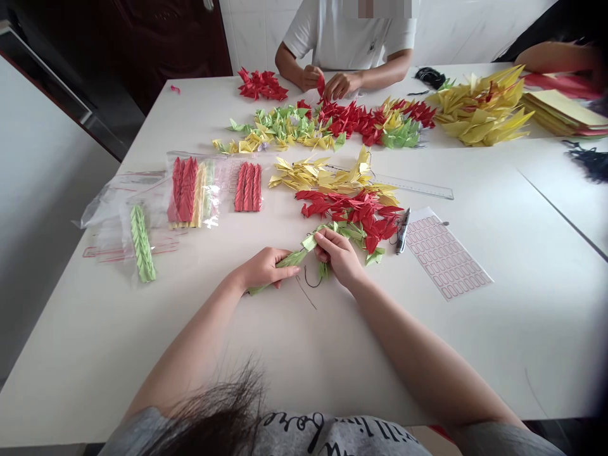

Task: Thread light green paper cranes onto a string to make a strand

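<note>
The left hand [262, 268] and right hand [337, 255] are both curled closed, gripping a strand of green paper cranes [294, 258] just above the white bench [475, 361]. A dark thread [306, 278] trails from the strand beside the hands. Beyond them lie loose red paper cranes [349, 212] and yellow paper cranes [327, 177]. To the left, one clear zip bag [141, 244] holds a neat green row, while another [192, 193] holds packed red and yellow rows. To the right, a marker [403, 231] lies beside a sheet of small red-outlined labels [444, 253], with no readable writing at this distance.
</note>
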The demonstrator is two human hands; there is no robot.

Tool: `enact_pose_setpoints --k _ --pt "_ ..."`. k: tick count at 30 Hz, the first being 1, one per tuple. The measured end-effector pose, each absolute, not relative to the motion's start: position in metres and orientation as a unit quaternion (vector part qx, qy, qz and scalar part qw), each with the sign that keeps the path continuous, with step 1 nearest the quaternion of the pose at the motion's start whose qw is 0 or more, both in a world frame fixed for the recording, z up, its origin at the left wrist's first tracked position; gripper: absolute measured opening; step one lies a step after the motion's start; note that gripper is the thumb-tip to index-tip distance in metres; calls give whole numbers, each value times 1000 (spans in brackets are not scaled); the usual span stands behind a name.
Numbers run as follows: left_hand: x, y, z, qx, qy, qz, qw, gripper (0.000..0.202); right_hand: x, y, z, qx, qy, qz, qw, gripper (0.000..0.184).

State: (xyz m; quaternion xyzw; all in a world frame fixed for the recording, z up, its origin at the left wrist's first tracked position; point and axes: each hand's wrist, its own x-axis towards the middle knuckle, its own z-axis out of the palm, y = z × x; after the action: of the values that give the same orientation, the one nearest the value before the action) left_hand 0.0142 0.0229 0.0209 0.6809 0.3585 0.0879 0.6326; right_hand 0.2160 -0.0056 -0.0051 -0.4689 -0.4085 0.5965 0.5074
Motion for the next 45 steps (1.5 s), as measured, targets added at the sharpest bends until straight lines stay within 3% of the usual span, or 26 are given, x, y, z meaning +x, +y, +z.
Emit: enact_pose_setpoints --k 9,23,45 --pt "14 23 20 683 360 87 630 38 215 -6 -7 -491 -435 560 506 47" --pt "13 24 18 693 370 86 612 35 224 -7 -5 -520 -585 405 473 49" --pt "17 22 15 672 386 99 624 35 215 -13 -4 -522 -617 389 443 48"
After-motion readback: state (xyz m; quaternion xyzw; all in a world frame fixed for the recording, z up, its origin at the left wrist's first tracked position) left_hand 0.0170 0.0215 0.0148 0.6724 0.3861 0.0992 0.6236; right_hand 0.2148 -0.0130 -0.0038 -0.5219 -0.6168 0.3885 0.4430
